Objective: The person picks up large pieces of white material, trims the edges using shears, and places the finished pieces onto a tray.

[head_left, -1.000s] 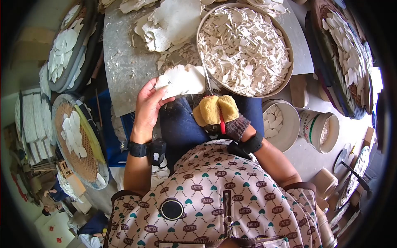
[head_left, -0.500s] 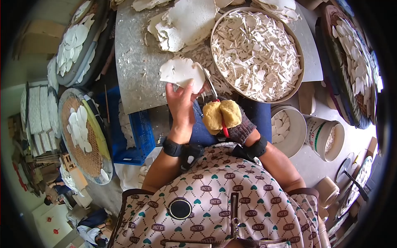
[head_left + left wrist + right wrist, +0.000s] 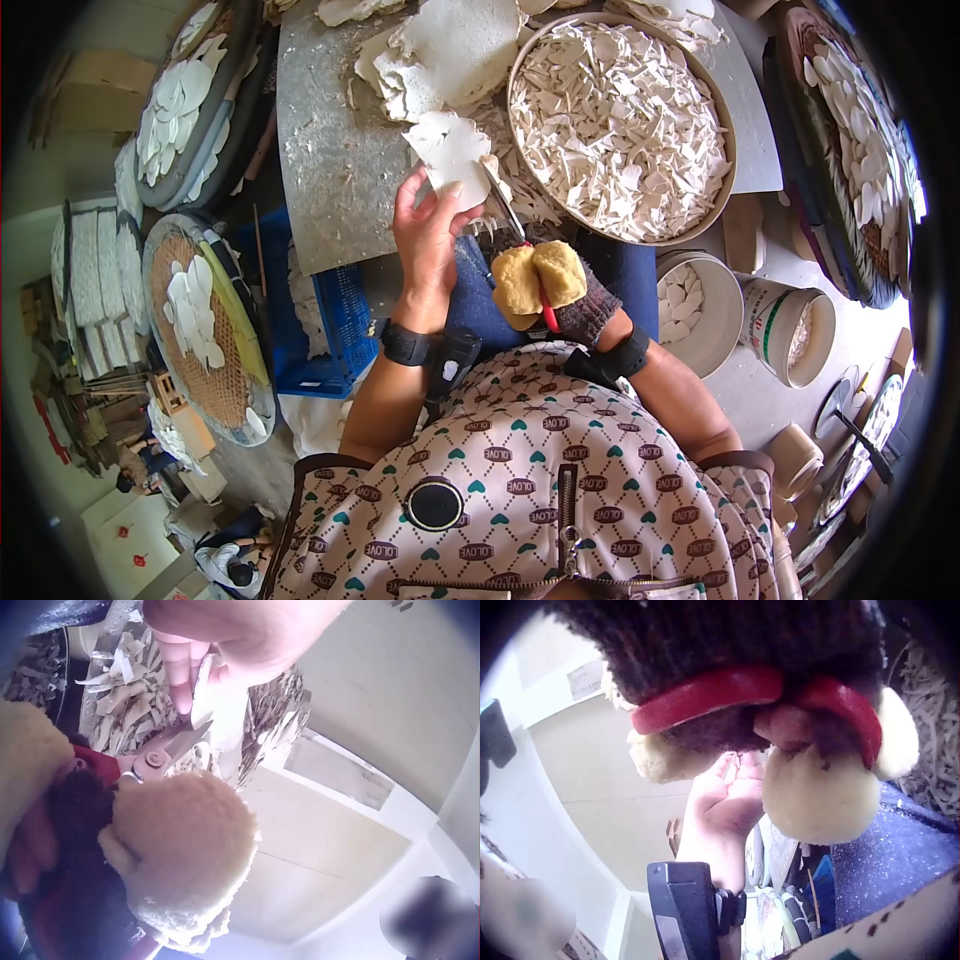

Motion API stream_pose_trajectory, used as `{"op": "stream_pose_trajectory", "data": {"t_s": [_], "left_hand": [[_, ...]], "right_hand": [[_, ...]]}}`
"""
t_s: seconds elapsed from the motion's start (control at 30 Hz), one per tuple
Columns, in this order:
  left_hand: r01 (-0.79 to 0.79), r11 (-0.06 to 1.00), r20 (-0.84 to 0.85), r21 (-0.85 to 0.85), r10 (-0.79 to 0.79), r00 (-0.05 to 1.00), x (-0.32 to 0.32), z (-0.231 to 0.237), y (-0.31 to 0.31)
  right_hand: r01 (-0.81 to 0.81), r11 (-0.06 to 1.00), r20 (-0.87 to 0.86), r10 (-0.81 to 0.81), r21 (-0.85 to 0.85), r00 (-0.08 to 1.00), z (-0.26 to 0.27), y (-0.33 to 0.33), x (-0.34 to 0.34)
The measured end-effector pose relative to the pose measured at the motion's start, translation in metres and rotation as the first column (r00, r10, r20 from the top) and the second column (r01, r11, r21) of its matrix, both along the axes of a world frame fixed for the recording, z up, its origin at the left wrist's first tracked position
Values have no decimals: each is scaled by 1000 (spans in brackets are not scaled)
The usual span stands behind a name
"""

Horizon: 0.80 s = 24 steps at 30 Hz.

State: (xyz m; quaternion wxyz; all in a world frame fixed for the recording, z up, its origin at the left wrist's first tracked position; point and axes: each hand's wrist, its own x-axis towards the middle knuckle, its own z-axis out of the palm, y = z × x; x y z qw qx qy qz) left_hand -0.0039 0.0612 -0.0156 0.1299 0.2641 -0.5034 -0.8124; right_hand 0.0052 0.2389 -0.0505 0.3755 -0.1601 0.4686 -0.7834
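My left hand [image 3: 425,245] pinches a flat, off-white brittle-looking sheet [image 3: 448,150] by its lower edge, thumb on top. In my right hand [image 3: 590,305], which wears a dark knitted glove, are red-handled scissors [image 3: 508,212]. Thick yellow foam pads [image 3: 558,272] wrap the fingers around the handles. The blades point up and left, right at the sheet's right edge, with a narrow strip of material beside them. From the left wrist, the scissors' pivot [image 3: 154,759] shows close below the sheet. In the right wrist view, the red handle loops [image 3: 712,694] circle the gloved fingers.
A round pan [image 3: 728,180] heaped with white offcuts stands right of the blades on a metal board [image 3: 330,190]. Larger sheets [image 3: 450,60] lie behind. Buckets [image 3: 715,335] hold pieces at right; a blue crate [image 3: 345,330] and round woven trays [image 3: 215,370] are at left.
The left hand has come right, closer to the scissors, and the sheet has turned in its fingers. The head view has shifted slightly. My right hand keeps its grip on the scissors.
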Motion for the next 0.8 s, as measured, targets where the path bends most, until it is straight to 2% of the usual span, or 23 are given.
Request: {"op": "stream_pose_trajectory", "data": {"t_s": [0.07, 0.13, 0.2, 0.27, 0.3, 0.33, 0.4, 0.5, 0.57, 0.6, 0.63, 0.7, 0.77, 0.8], "left_hand": [[72, 997, 11, -5, -72, 997, -1, 3, -4], [159, 987, 38, -1, -159, 987, -1, 5, -9], [273, 962, 75, 7, -272, 959, -2, 6, -14], [282, 959, 101, -6, -280, 955, -2, 8, -16], [289, 957, 113, -13, -285, 952, -3, 8, -16], [215, 977, 74, -14, -213, 974, -2, 7, -13], [61, 998, -5, -4, -61, 998, 0, 1, -4], [53, 998, -19, 17, -52, 998, 1, -4, -5], [126, 992, -3, 26, -126, 992, 0, -3, -11], [162, 986, 6, 29, -162, 987, 0, -1, -14], [184, 983, 26, 15, -184, 983, 0, 0, -15], [238, 971, 68, -8, -237, 969, 0, 2, -15], [246, 969, 78, -9, -244, 966, -2, -1, -17], [249, 969, 85, -8, -247, 965, -2, -3, -17]], "right_hand": [[2, 1000, 11, -2, -1, 1000, 4, 1, -3], [38, 992, -312, 3, 124, 950, -4, 0, -7], [65, 975, -595, 75, 211, 800, -8, 0, -15], [78, 985, -460, 1, 153, 888, -6, -2, -15], [93, 986, -446, -22, 139, 895, -5, -3, -15], [109, 986, -432, -45, 125, 901, -5, -5, -16], [130, 982, -506, -45, 133, 861, -3, -7, -17], [113, 977, -565, 11, 183, 825, 5, -1, -19], [25, 994, -261, 4, 107, 965, 10, 2, -17], [-8, 998, -94, 13, 57, 995, 12, 3, -16], [-17, 996, -260, 39, 86, 965, 13, 3, -19], [-10, 989, -560, 93, 150, 823, 12, 6, -27], [32, 997, -210, -17, 66, 978, 14, 2, -14], [50, 996, -165, -38, 69, 986, 14, 2, -11]]}}
